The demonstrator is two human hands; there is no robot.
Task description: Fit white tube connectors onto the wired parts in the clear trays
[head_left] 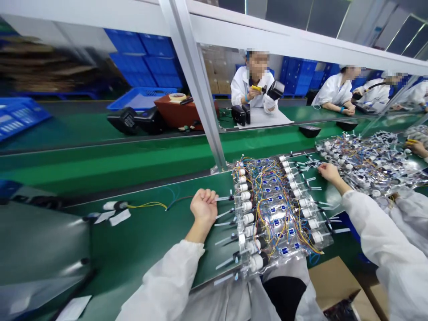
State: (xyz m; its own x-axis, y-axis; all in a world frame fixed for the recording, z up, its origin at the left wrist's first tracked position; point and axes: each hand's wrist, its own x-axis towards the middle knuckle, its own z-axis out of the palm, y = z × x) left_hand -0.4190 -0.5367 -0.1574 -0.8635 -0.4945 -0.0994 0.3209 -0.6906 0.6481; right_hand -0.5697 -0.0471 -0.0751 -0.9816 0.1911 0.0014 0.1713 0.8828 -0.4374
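Note:
My left hand (203,206) is curled closed beside the left edge of a clear plastic tray (329,238). A thin wire (179,199) reaches it from a white-and-black cylindrical part (113,205); what the fingers grip is hidden. My right hand (330,172) has its fingertips pinched together at a small pile of white cable ties (309,164); anything between them is too small to make out. Between my hands, the tray carries two columns of white cylindrical parts (248,218) with cable ties sticking outward. Coloured wires (264,178) and small blue boards (276,222) fill its middle.
A heap of similar wired parts (371,160) lies at the right, with another person's hand (417,148) beyond it. A metal post (197,84) rises behind the tray. Below right stands a cardboard box (337,281). Co-workers (256,84) sit across the green line.

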